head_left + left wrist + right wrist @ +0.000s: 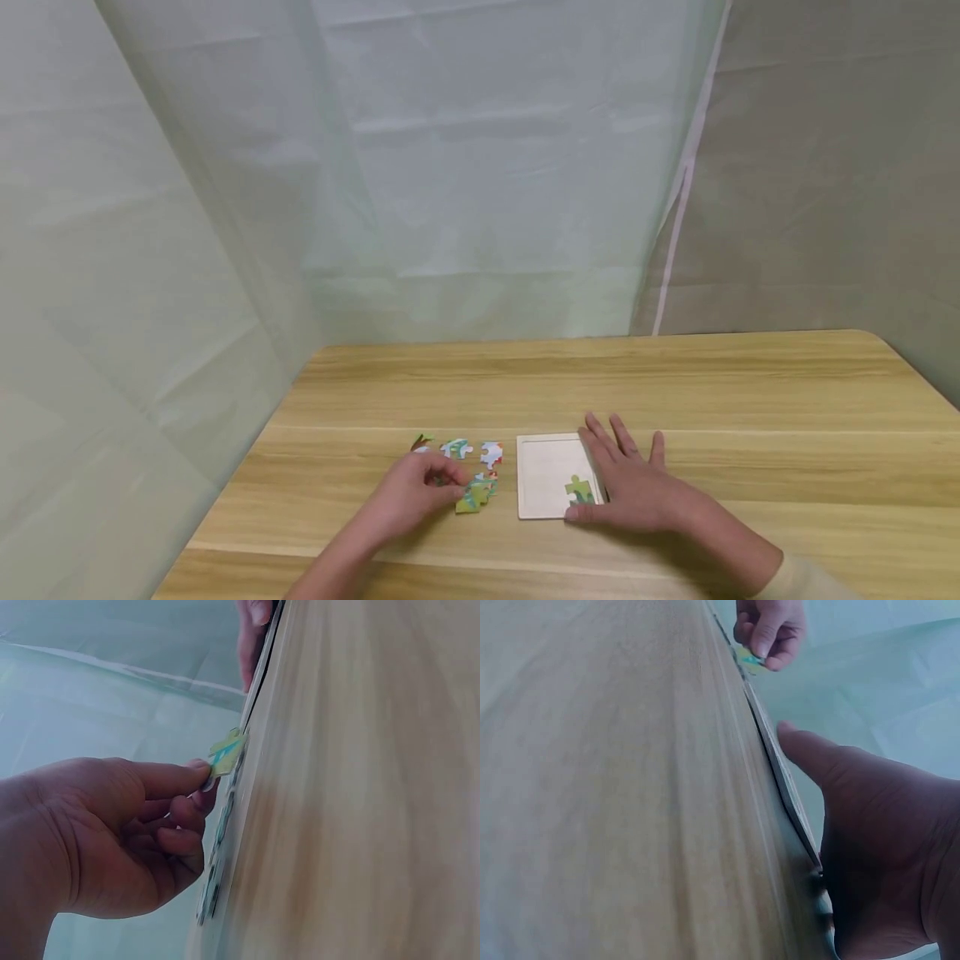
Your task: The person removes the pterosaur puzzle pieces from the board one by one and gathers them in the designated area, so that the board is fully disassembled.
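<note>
Between thumb and fingertips my left hand (417, 490) pinches a green jigsaw puzzle piece (472, 497); the left wrist view shows this piece (225, 754) tilted, just off the table. A square puzzle tray (542, 479) of pale wood lies right of it. One green puzzle piece (580, 490) sits in the tray's near right corner. My right hand (637, 487) rests along the tray's right side with fingers spread, its thumb at the near edge. In the right wrist view the thumb of this hand (877, 825) lies above the tray's edge (780, 772).
Several loose puzzle pieces lie left of the tray, among them a white and red one (491, 453) and a green and white one (456, 448). My left hand partly covers others. The wooden table (787, 433) reaches back to pale hanging sheets (480, 167).
</note>
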Action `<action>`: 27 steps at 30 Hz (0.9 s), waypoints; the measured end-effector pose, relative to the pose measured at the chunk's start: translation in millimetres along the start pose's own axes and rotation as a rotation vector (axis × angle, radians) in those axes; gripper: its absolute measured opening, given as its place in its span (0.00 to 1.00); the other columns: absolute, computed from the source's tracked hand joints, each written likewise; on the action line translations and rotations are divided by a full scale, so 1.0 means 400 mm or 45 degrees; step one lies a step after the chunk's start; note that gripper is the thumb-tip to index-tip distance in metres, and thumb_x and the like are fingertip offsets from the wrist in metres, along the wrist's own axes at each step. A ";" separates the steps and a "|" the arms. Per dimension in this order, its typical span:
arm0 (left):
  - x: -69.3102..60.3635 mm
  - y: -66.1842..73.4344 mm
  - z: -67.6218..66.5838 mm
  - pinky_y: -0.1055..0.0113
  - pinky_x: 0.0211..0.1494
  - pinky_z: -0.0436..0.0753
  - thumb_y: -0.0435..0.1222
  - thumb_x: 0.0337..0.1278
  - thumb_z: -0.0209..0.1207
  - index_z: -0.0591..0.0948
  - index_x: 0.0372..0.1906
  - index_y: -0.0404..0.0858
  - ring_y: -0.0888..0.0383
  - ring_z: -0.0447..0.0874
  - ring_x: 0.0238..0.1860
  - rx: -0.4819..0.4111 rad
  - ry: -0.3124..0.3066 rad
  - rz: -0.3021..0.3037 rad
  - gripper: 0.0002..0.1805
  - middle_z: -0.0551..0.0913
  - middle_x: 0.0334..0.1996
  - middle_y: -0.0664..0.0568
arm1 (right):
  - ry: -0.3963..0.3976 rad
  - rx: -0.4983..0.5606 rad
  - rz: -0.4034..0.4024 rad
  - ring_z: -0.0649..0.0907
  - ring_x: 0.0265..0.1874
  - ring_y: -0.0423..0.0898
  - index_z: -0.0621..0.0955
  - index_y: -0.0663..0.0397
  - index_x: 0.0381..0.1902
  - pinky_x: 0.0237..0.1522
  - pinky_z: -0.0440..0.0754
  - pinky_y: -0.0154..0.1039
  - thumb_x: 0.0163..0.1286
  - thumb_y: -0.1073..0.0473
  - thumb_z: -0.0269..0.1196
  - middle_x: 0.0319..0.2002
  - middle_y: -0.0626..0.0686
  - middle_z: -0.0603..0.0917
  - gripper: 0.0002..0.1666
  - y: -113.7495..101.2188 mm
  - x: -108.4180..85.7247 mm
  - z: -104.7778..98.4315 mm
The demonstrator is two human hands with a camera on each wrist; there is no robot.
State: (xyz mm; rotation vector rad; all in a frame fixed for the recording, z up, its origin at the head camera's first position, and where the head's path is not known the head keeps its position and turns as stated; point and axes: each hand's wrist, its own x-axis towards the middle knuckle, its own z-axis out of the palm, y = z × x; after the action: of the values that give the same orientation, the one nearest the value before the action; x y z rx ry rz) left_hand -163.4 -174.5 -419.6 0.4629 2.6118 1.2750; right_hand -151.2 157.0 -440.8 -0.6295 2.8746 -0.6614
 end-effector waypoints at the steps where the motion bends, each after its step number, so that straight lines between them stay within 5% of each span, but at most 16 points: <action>1: -0.003 -0.002 -0.004 0.67 0.44 0.76 0.33 0.57 0.70 0.87 0.34 0.43 0.56 0.76 0.41 0.003 -0.013 0.006 0.03 0.82 0.38 0.56 | -0.001 -0.002 -0.003 0.40 0.78 0.64 0.51 0.62 0.80 0.59 0.28 0.81 0.57 0.18 0.60 0.81 0.58 0.44 0.72 0.001 0.000 0.000; 14: -0.033 -0.016 -0.052 0.68 0.35 0.77 0.28 0.55 0.70 0.86 0.31 0.40 0.57 0.79 0.33 0.083 -0.174 0.022 0.04 0.84 0.30 0.56 | -0.011 0.019 -0.041 0.40 0.77 0.67 0.51 0.64 0.79 0.57 0.29 0.83 0.54 0.20 0.64 0.81 0.61 0.45 0.73 0.001 0.002 0.001; 27: -0.034 -0.017 -0.066 0.69 0.31 0.75 0.28 0.53 0.71 0.85 0.30 0.41 0.58 0.75 0.30 0.148 -0.182 0.027 0.06 0.82 0.28 0.57 | -0.011 -0.003 -0.031 0.40 0.77 0.66 0.51 0.62 0.80 0.58 0.29 0.83 0.54 0.19 0.62 0.81 0.59 0.45 0.74 0.004 0.002 0.003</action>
State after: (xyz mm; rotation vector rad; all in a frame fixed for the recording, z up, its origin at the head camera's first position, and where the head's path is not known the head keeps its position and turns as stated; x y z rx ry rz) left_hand -160.0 -202.6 -408.2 0.5803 2.5758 1.0585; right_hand -152.5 157.4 -442.5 -0.6666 2.8645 -0.6568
